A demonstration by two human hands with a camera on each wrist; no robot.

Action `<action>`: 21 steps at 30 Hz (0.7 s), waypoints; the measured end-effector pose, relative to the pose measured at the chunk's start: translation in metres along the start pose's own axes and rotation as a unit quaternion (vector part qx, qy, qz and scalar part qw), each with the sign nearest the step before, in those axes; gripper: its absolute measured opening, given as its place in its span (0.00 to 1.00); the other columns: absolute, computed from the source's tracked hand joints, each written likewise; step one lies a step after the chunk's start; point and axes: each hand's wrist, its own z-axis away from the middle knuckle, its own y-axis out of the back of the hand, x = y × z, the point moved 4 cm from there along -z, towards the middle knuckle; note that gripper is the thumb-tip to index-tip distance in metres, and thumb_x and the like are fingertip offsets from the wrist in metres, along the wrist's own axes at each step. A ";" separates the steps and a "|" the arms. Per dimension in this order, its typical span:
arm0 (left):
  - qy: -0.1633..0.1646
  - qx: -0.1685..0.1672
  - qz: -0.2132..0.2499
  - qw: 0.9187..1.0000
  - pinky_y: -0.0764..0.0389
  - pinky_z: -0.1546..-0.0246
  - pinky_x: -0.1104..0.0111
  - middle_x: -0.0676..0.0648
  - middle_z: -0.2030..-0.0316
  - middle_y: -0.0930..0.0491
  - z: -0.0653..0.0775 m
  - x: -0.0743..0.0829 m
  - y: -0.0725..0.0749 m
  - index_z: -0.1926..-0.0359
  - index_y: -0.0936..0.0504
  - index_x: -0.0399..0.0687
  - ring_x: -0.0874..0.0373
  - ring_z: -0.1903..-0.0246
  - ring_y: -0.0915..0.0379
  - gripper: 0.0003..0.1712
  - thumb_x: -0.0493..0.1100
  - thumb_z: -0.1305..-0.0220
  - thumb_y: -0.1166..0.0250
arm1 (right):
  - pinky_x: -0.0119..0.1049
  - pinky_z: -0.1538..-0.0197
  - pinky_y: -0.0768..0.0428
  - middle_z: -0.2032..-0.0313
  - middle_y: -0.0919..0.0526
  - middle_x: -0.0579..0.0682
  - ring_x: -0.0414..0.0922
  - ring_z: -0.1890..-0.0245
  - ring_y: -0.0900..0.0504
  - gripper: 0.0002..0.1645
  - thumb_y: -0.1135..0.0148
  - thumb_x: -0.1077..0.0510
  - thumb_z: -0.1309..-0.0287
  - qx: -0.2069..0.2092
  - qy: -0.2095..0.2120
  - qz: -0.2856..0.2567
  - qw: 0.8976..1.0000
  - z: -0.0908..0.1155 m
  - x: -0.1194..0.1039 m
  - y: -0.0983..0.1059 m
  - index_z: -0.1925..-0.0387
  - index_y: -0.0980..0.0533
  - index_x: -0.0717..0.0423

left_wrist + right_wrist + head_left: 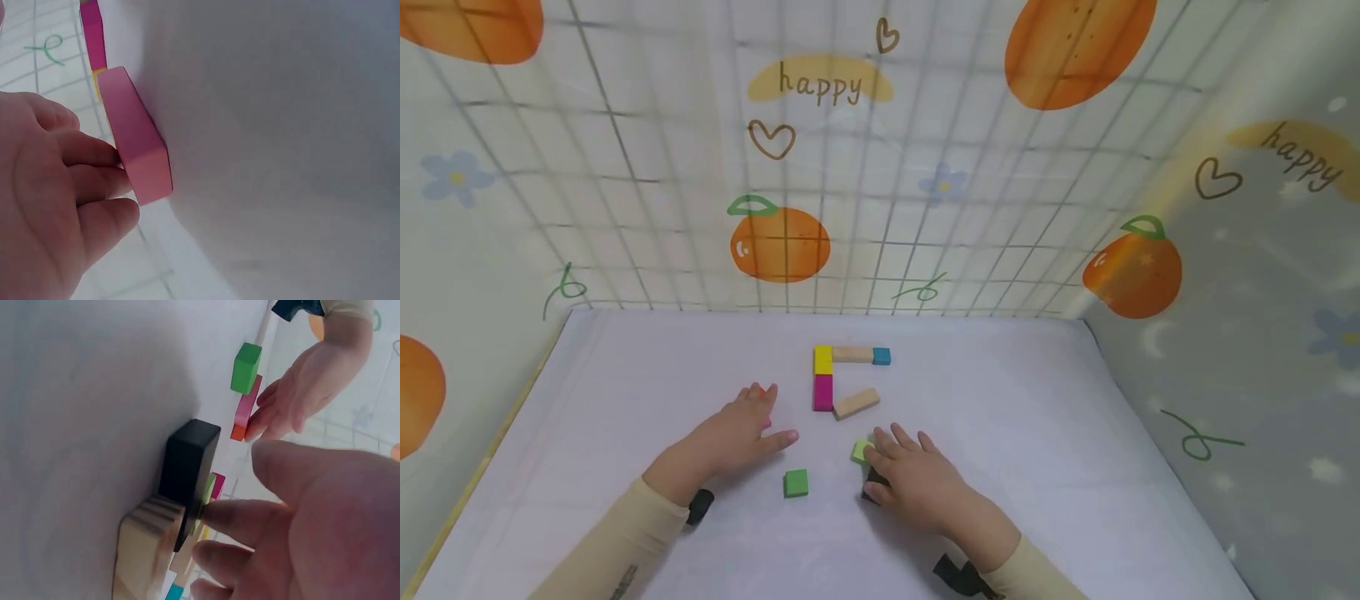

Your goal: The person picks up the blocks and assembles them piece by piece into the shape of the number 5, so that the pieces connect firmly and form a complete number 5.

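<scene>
In the head view my left hand [733, 433] reaches over a pink block [134, 137], its fingers loosely extended and touching the block's side in the left wrist view. An orange-red block [238, 432] sits at the pink block's end. My right hand [917, 483] spreads its fingers over a black block [190, 456] and a light green block [861, 452], partly covering both. A wooden block [147, 544] with dark stripes lies beside the black one, hidden from the head view. Between the hands rests a green block [796, 483].
Farther back, a yellow block [823, 359], a magenta block [823, 392], a plain wooden block [853, 354] and a blue block [882, 357] form a corner shape. Another wooden block [857, 403] lies slanted near the magenta one. Patterned curtains stand around the white table [1037, 417].
</scene>
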 end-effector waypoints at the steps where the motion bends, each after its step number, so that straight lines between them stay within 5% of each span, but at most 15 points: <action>1: -0.003 0.000 -0.003 1.000 0.45 0.26 0.40 0.33 0.22 0.51 0.001 0.002 -0.002 0.20 0.50 0.42 0.36 0.21 0.59 0.57 0.72 0.35 0.42 | 0.65 0.25 0.44 0.24 0.38 0.52 0.57 0.22 0.44 0.35 0.47 0.37 0.29 0.003 -0.005 -0.004 1.000 0.000 0.002 0.000 0.28 0.32 0.48; 13: -0.074 -0.035 -0.050 0.995 0.37 0.27 0.46 0.38 0.24 0.40 0.019 0.032 -0.013 0.24 0.37 0.48 0.43 0.24 0.46 0.52 0.76 0.36 0.45 | 0.68 0.28 0.41 0.27 0.33 0.58 0.61 0.25 0.39 0.38 0.49 0.37 0.27 0.038 -0.106 0.008 0.994 -0.009 0.035 0.004 0.28 0.33 0.56; 21: -0.123 -0.041 -0.051 0.990 0.38 0.26 0.49 0.37 0.24 0.41 0.029 0.050 -0.011 0.24 0.36 0.48 0.44 0.23 0.47 0.52 0.77 0.37 0.46 | 0.65 0.34 0.30 0.42 0.17 0.57 0.59 0.37 0.22 0.31 0.46 0.41 0.28 0.056 -0.111 -0.008 0.992 -0.011 0.040 0.009 0.36 0.25 0.58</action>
